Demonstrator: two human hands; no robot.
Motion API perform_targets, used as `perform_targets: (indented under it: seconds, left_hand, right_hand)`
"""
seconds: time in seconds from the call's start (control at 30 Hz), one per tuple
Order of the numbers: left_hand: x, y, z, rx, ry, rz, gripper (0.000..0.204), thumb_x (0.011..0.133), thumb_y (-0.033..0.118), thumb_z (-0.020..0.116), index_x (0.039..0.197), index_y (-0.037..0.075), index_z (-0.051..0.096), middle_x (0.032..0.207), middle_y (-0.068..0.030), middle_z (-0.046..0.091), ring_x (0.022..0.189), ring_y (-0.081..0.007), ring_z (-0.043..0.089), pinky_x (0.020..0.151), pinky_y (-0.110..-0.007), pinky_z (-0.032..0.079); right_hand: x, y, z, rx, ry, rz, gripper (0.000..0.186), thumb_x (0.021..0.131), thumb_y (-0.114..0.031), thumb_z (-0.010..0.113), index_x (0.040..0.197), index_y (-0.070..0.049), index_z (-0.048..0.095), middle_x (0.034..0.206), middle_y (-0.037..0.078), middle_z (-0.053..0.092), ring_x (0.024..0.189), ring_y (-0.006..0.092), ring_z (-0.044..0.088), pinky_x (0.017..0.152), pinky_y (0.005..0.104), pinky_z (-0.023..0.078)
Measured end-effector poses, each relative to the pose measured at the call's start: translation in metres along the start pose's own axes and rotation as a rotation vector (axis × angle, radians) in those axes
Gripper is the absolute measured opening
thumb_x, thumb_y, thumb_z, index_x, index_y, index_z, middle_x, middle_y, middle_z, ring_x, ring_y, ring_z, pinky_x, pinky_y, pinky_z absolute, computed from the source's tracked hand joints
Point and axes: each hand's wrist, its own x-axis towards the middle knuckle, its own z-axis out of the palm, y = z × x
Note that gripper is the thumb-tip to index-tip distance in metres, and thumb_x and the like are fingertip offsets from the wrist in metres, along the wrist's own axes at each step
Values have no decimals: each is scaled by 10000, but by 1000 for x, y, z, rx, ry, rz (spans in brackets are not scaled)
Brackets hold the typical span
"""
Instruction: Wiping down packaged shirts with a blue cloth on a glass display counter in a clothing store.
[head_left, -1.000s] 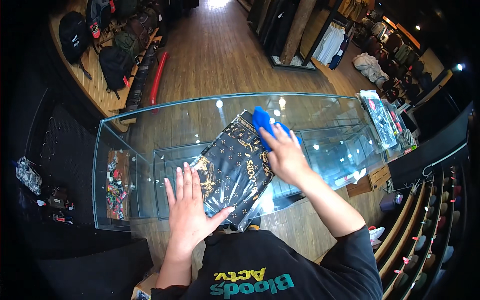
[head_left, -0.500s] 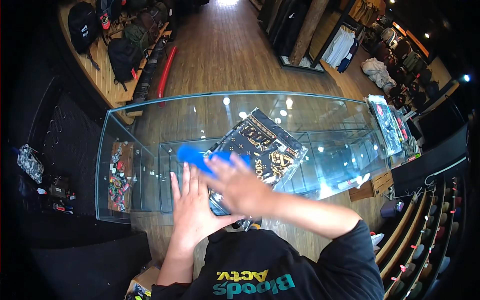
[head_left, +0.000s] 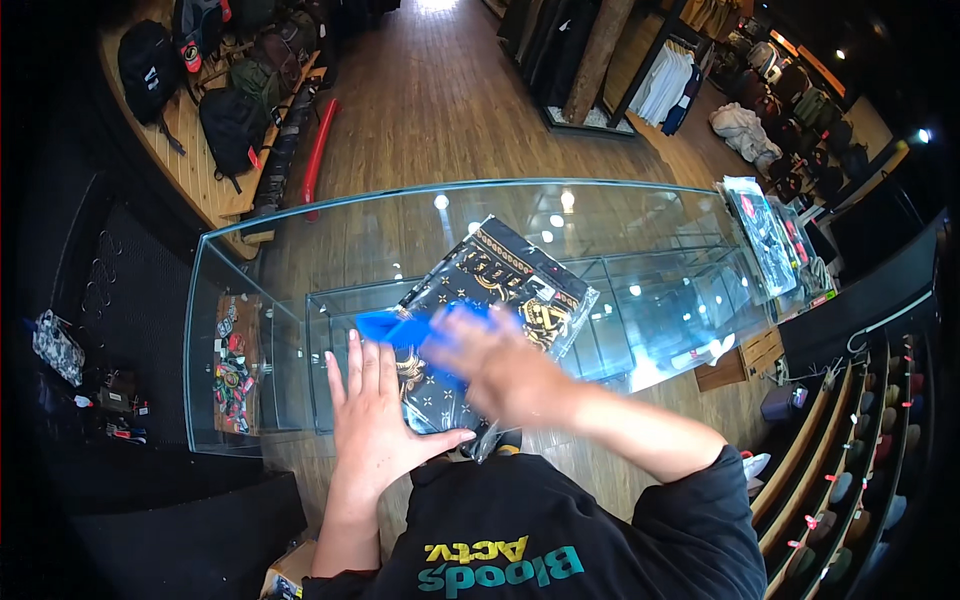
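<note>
Left hand (head_left: 375, 425) lies spread flat on the black patterned packet (head_left: 490, 320); blurred right hand (head_left: 490, 365) seemingly clutches a blue cloth (head_left: 400, 328)

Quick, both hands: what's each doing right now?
Left hand: open, flat on the packet.
Right hand: blurred, closed on the blue cloth.

This is a shop — a clothing and accessories store, by its fittings. A long glass display case (head_left: 330, 250) spans the middle, its top serving as the counter surface, with small colourful goods (head_left: 232, 360) laid out on a shelf inside at 9 o'clock. Backpacks (head_left: 228, 118) stand in a row on a wooden platform (head_left: 190, 170) at 11 o'clock. At 1 o'clock, garments (head_left: 668, 82) hang from a rack — more clothing is piled further right. Packaged items (head_left: 765, 232) lie on the case at 3 o'clock. Wooden plank flooring (head_left: 450, 110) runs through the aisle.
</note>
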Motion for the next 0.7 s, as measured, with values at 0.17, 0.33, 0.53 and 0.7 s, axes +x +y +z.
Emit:
perform_targets:
  seconds: [0.17,0.33,0.53,0.7]
  left_hand:
    - [5,5,-1,-10,45,36,1647,646,961,850,1710,-186,333,1830,-369,297,1761,-461,204,1424,-649,18]
    - [1,-2,4,14,26,51,1619,632,943,876,1717,-142,362,1821,-368,316,1759,-482,192,1413,-683,37]
    - [6,6,-2,16,34,21,1657,641,955,861,1723,-174,313,1839,-362,282,1764,-446,205,1424,-651,30]
    - [6,3,6,-9,48,26,1640,648,940,868,1718,-176,319,1835,-368,287,1761,-469,198,1420,-660,20]
  right_hand:
    - [15,94,-36,-186,295,454,720,991,-86,622,1705,-95,526,1776,275,468,1683,459,394,1376,728,205]
    - [-18,-20,3,44,-39,-88,775,1002,-167,700,1749,-145,493,1840,225,392,1739,407,315,1408,689,167]
    - [37,83,-34,-118,226,355,686,1019,-76,592,1702,-116,539,1780,277,465,1700,447,374,1398,671,198]
    - [39,3,9,40,46,-118,702,1011,-96,622,1707,-91,533,1790,271,440,1704,447,367,1394,691,208]
